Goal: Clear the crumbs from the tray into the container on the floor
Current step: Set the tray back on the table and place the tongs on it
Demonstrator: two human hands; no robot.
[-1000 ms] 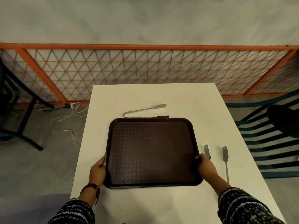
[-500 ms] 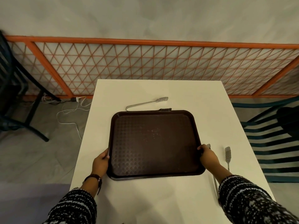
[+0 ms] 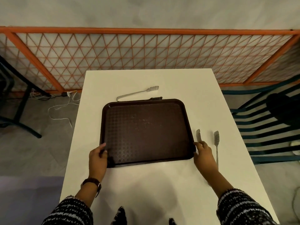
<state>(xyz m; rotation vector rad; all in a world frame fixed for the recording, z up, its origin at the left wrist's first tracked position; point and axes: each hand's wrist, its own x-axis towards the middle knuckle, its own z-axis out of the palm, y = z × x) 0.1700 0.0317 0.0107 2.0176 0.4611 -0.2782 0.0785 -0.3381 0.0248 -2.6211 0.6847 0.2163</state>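
A dark brown plastic tray [image 3: 146,137] lies flat on the white table [image 3: 149,82]. Pale crumbs [image 3: 144,121] are scattered a little above its middle. My left hand [image 3: 98,155] grips the tray's near left edge, thumb over the rim. My right hand [image 3: 203,154] holds the near right edge. No container on the floor is in view.
Metal tongs [image 3: 215,143] lie just right of the tray beside my right hand. Another pair of tongs [image 3: 138,93] lies behind the tray. An orange lattice fence [image 3: 146,51] runs behind the table. A dark slatted chair [image 3: 267,127] stands right, a black table leg [image 3: 21,108] and cables [image 3: 61,108] left.
Both hands stayed on the tray's side edges. The tray and hands sit slightly differently in the picture as my head shifted; the tray remains on the table.
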